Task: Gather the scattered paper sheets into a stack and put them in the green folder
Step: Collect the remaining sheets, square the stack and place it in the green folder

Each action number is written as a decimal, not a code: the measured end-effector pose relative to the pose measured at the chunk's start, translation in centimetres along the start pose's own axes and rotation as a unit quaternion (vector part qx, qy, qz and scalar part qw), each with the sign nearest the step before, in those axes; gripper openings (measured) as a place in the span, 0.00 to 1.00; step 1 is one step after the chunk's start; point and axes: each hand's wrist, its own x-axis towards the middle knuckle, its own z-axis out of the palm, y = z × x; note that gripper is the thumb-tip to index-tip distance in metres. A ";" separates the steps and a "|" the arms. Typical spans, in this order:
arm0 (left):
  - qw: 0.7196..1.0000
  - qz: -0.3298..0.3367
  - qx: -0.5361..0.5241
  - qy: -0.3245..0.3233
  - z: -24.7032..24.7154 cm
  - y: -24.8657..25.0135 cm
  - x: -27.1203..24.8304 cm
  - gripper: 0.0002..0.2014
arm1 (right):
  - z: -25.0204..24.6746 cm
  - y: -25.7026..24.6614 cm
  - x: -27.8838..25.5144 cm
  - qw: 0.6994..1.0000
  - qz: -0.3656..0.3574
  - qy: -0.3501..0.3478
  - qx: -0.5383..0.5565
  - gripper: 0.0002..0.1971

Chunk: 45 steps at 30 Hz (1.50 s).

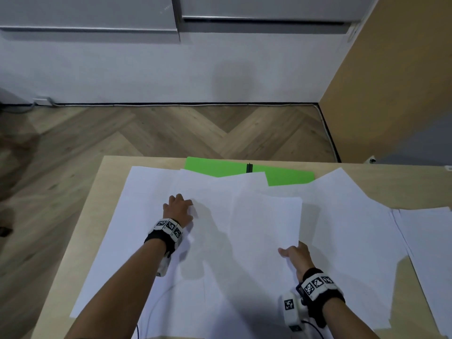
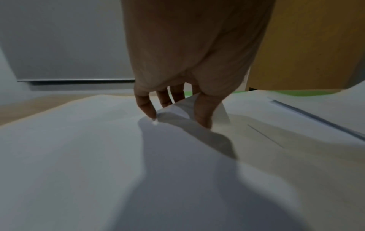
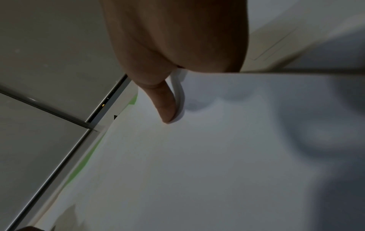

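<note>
Several white paper sheets (image 1: 137, 228) lie spread and overlapping over the table. The green folder (image 1: 291, 177) lies at the far edge, partly covered by sheets. My left hand (image 1: 190, 207) pinches the raised edge of one sheet (image 2: 177, 107) between thumb (image 2: 203, 112) and fingers. My right hand (image 1: 291, 250) grips the near corner of another sheet (image 1: 266, 216), which stands lifted off the pile. In the right wrist view the thumb (image 3: 168, 106) presses on that sheet and its edge curls round it. Whether both hands hold the same sheet is unclear.
A light wooden table (image 1: 110, 172) carries everything. More sheets (image 1: 425, 241) lie at the far right, near the table's right side. A black band (image 1: 249, 167) crosses the folder. Wooden floor, a white wall and a brown panel (image 1: 391, 94) lie beyond the far edge.
</note>
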 end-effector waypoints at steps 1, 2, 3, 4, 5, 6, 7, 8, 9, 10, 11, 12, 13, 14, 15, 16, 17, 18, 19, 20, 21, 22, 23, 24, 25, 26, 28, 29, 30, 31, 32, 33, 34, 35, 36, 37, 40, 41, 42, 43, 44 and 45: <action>1.000 0.004 0.011 0.003 -0.1 0.0 -0.1 0.18 | 0.1 -0.2 -0.2 1.000 0.002 -0.003 0.001 0.35; 1.000 0.012 0.019 0.009 -0.2 0.1 -0.3 0.18 | 0.1 -0.3 -0.3 1.000 -0.003 -0.005 0.005 0.35; 0.999 0.024 0.026 0.017 -0.5 0.2 -0.5 0.18 | 0.2 -0.4 -0.5 1.000 -0.002 -0.004 0.007 0.36; 0.998 0.044 0.033 0.031 -1.1 0.4 -0.7 0.17 | 0.2 -0.4 -0.5 1.000 -0.004 -0.006 0.010 0.37; 0.995 0.071 0.037 0.051 -1.8 0.7 -0.9 0.16 | 0.3 -0.4 -0.4 1.000 -0.007 -0.008 0.010 0.38; 0.991 0.103 0.032 0.072 -2.6 1.2 -1.1 0.15 | 0.3 -0.4 -0.5 1.000 -0.011 -0.016 0.013 0.39; 0.986 0.137 0.020 0.090 -3.6 1.8 -1.4 0.13 | 0.4 -0.5 -0.7 0.999 -0.014 -0.024 0.016 0.37; 0.980 0.171 0.009 0.101 -4.6 2.6 -1.6 0.12 | 0.5 -0.8 -1.0 0.999 -0.017 -0.030 0.020 0.32; 0.973 0.202 0.004 0.109 -5.6 3.6 -1.8 0.11 | 0.8 -1.2 -1.6 0.999 -0.015 -0.038 0.020 0.26; 0.967 0.228 0.000 0.112 -6.4 4.7 -2.0 0.10 | 1.1 -1.7 -2.1 0.999 -0.020 -0.044 0.019 0.21; 0.962 0.250 -0.008 0.112 -7.0 5.9 -2.1 0.10 | 1.5 -2.1 -2.6 0.998 -0.027 -0.052 0.014 0.17; 0.957 0.268 -0.021 0.113 -7.5 7.2 -2.3 0.12 | 1.7 -2.3 -2.8 0.997 -0.031 -0.063 0.007 0.15; 0.952 0.282 -0.038 0.113 -7.8 8.6 -2.4 0.14 | 2.0 -2.3 -2.9 0.997 -0.038 -0.071 0.005 0.15; 0.947 0.296 -0.054 0.115 -8.0 9.9 -2.4 0.16 | 2.3 -2.3 -2.9 0.996 -0.039 -0.079 0.007 0.16; 0.943 0.306 -0.064 0.113 -7.9 11.1 -2.5 0.19 | 2.5 -2.4 -3.2 0.995 -0.039 -0.086 0.013 0.17; 0.942 0.311 -0.071 0.107 -7.8 12.2 -2.6 0.20 | 2.8 -2.5 -3.6 0.995 -0.041 -0.095 0.016 0.17; 0.943 0.310 -0.076 0.100 -7.5 13.3 -2.7 0.19 | 3.0 -2.5 -3.6 0.994 -0.043 -0.098 0.018 0.19; 0.945 0.304 -0.077 0.095 -7.1 14.3 -2.7 0.18 | 3.2 -2.3 -3.5 0.994 -0.042 -0.098 0.019 0.25; 0.947 0.296 -0.077 0.094 -6.7 15.3 -2.8 0.16 | 3.3 -1.7 -2.8 0.994 -0.039 -0.101 0.019 0.34; 0.949 0.289 -0.075 0.097 -6.1 16.2 -2.8 0.16 | 3.3 -1.2 -1.8 0.994 -0.023 -0.107 0.024 0.43; 0.950 0.285 -0.072 0.102 -5.5 17.0 -2.9 0.16 | 3.3 -1.1 -1.8 0.993 -0.009 -0.115 0.026 0.48; 0.950 0.284 -0.071 0.107 -4.9 17.7 -3.1 0.16 | 3.3 -1.4 -2.5 0.993 -0.006 -0.118 0.025 0.48; 0.950 0.284 -0.074 0.110 -4.3 18.3 -3.3 0.16 | 3.2 -1.7 -3.1 0.992 -0.017 -0.119 0.024 0.43; 0.949 0.283 -0.081 0.109 -3.7 18.9 -3.5 0.16 | 3.2 -2.1 -4.1 0.991 -0.034 -0.129 0.026 0.34; 0.949 0.281 -0.093 0.106 -3.2 19.4 -3.7 0.16 | 3.0 -2.2 -4.6 0.987 -0.048 -0.147 0.029 0.27; 0.949 0.278 -0.109 0.101 -2.7 19.8 -3.9 0.15 | 2.8 -2.0 -4.6 0.985 -0.057 -0.161 0.030 0.26; 0.945 0.276 -0.147 0.094 -1.9 20.1 -4.2 0.15 | 2.6 -1.4 -3.9 0.986 -0.062 -0.155 0.019 0.26; 0.943 0.276 -0.164 0.092 -1.6 20.0 -4.3 0.15 | 2.6 -1.1 -3.3 0.988 -0.062 -0.141 0.014 0.24; 0.942 0.272 -0.176 0.092 -1.3 19.7 -4.2 0.15 | 2.6 -0.9 -2.7 0.991 -0.055 -0.122 0.009 0.22; 0.943 0.264 -0.181 0.095 -1.0 19.2 -4.1 0.17 | 2.6 -0.7 -2.2 0.994 -0.046 -0.103 0.000 0.21; 0.945 0.251 -0.182 0.103 -0.8 18.5 -3.9 0.18 | 2.5 -0.5 -1.6 0.996 -0.038 -0.082 -0.009 0.21; 0.948 0.234 -0.181 0.113 -0.7 17.7 -3.7 0.19 | 2.2 -0.3 -1.0 0.997 -0.033 -0.061 -0.023 0.22; 0.952 0.215 -0.179 0.123 -0.7 16.7 -3.4 0.20 | 1.9 -0.2 -0.5 0.998 -0.029 -0.046 -0.031 0.22; 0.957 0.192 -0.173 0.130 -0.6 15.5 -3.1 0.20 | 1.5 -0.2 0.0 0.998 -0.029 -0.036 -0.033 0.21; 0.964 0.165 -0.163 0.133 -0.5 14.2 -2.8 0.20 | 1.1 -0.3 0.2 0.999 -0.032 -0.028 -0.031 0.22; 0.971 0.132 -0.150 0.131 -0.3 12.7 -2.5 0.21 | 0.7 -0.4 0.3 0.999 -0.036 -0.020 -0.031 0.22; 0.988 0.004 -0.112 0.110 0.1 7.8 -1.6 0.23 | -0.2 -0.7 0.4 0.999 -0.044 -0.004 -0.027 0.22; 0.989 -0.039 -0.105 0.101 0.1 6.2 -1.4 0.24 | -0.3 -0.7 0.3 0.999 -0.047 -0.004 -0.027 0.22; 0.987 -0.075 -0.103 0.093 0.1 4.7 -1.3 0.25 | -0.3 -0.6 0.4 0.998 -0.050 -0.004 -0.025 0.22; 0.986 -0.101 -0.103 0.085 0.1 3.4 -1.1 0.27 | -0.4 -0.4 0.5 0.998 -0.054 -0.007 -0.023 0.22; 0.985 -0.117 -0.101 0.074 0.1 2.2 -1.1 0.28 | -0.3 -0.4 0.5 0.998 -0.056 -0.010 -0.023 0.21; 0.986 -0.124 -0.094 0.060 0.1 1.2 -1.0 0.28 | -0.3 -0.4 0.4 0.998 -0.059 -0.012 -0.022 0.21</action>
